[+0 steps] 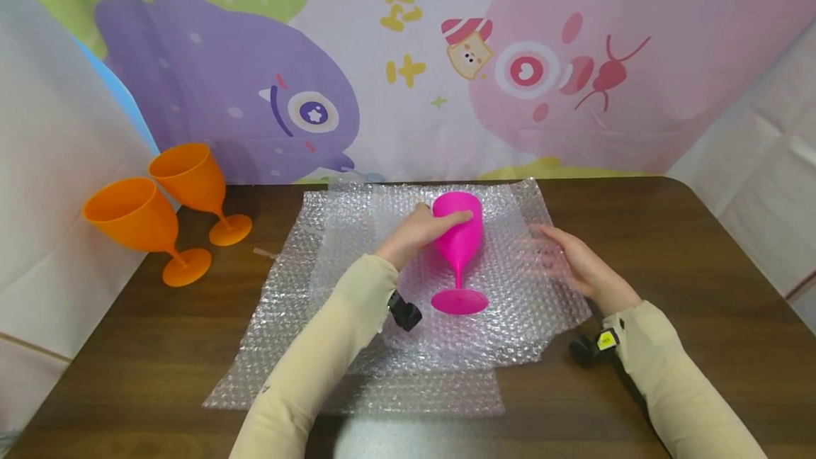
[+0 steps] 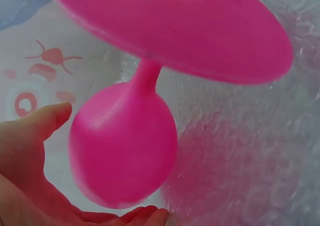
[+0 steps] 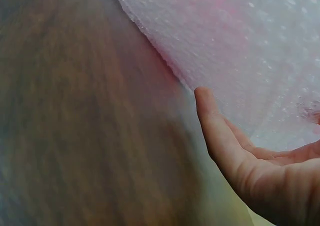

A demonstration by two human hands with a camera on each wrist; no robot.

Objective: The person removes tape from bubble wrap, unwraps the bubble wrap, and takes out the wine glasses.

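Observation:
A pink goblet (image 1: pixel 460 250) lies on its side over bubble wrap (image 1: pixel 357 317), its foot toward me. My left hand (image 1: pixel 417 231) holds it by the bowl, thumb across the front near the rim. In the left wrist view the goblet's round foot (image 2: pixel 175 30) is closest, with fingers (image 2: pixel 145 216) curving under the bowl. My right hand (image 1: pixel 583 264) is at the wrap's right side, fingers extended and partly seen through the clear sheet. In the right wrist view its thumb (image 3: pixel 207 113) stands up beside the wrap's edge; whether it presses the sheet is unclear.
Two orange goblets (image 1: pixel 137 214) (image 1: pixel 194 179) stand upright at the table's left. The wrap lies in overlapping layers on the dark wooden table (image 1: pixel 688 303). A printed cartoon curtain (image 1: pixel 408 126) hangs behind the table, and pale cloth flanks both sides.

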